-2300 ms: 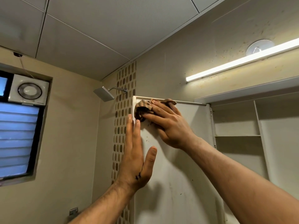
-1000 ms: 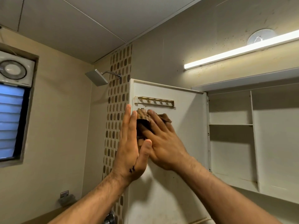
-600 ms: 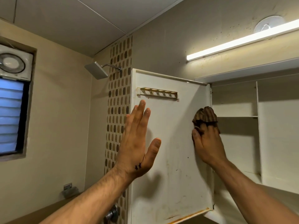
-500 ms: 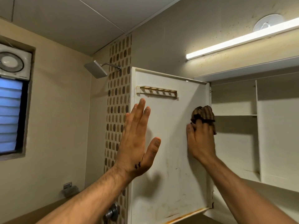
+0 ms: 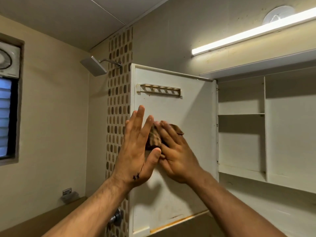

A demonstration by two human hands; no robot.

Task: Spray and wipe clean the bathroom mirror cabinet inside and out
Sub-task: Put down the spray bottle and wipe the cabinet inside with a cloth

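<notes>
Left hand, fingers straight and released, braces the door at its free edge. Just right of them, the right hand presses the cloth flat-fingered on the stained inner face. Bare panel lies right and below, with a rack above.

So, a brown striped cloth is pressed flat onto the inside of the open cabinet door by the right hand, and the left hand is held flat at the door's outer edge.
</notes>
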